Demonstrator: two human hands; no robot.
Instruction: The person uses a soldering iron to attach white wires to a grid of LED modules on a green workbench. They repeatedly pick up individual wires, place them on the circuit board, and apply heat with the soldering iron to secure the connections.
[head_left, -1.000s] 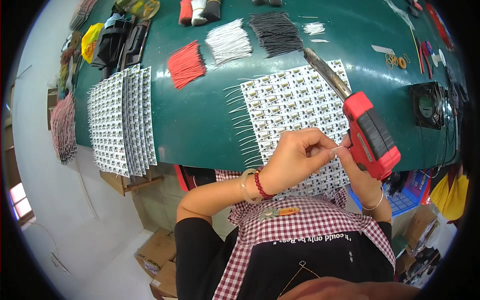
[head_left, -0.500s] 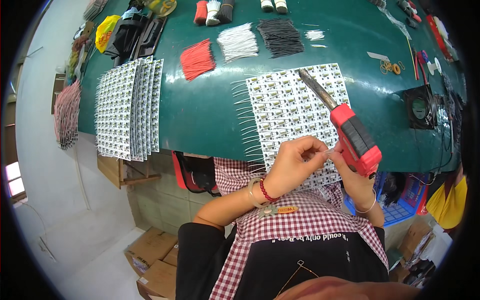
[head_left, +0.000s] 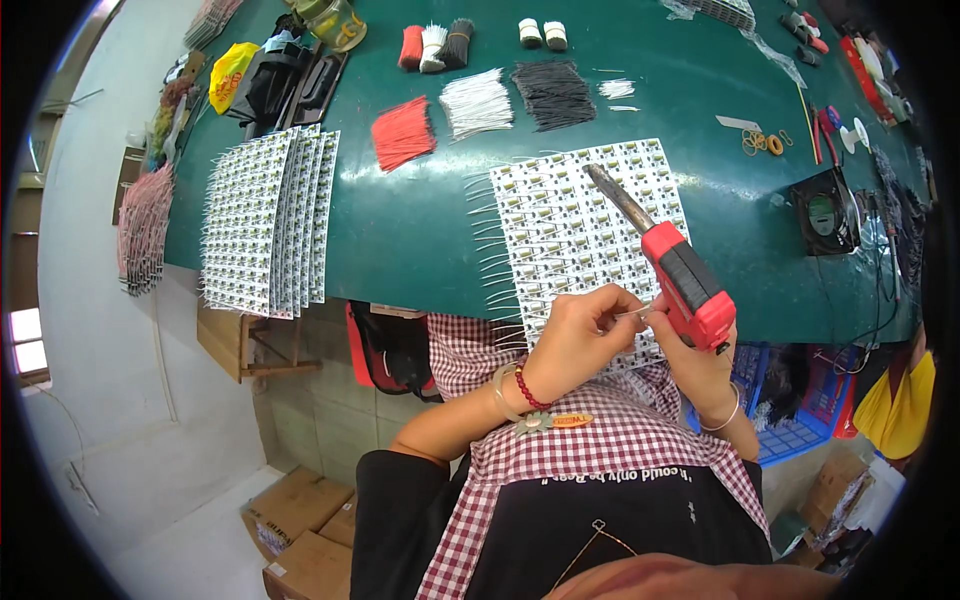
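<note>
A red and black soldering gun [head_left: 688, 282] is gripped in my right hand [head_left: 703, 372], its metal barrel slanting up and left over a white sheet of circuit boards [head_left: 545, 240]. My left hand [head_left: 578, 338] pinches a thin white wire [head_left: 632, 313] above the near part of the sheet. The wire's other end meets my right thumb and fingertips. Small components cover the sheet in rows, and white wires stick out along its left edge. Both hands partly hide its near edge.
Beyond the sheet lie piles of red wires [head_left: 403, 135], white wires [head_left: 476, 104] and black wires [head_left: 560, 96]. Several similar board sheets [head_left: 245, 225] lean together at left. A small black fan [head_left: 826, 212] stands at right, near rubber bands [head_left: 755, 144] and a white spool [head_left: 854, 135].
Both hands and the soldering gun have shifted slightly left over the sheet. The white wire is still held between them. The whole view has tilted a little.
</note>
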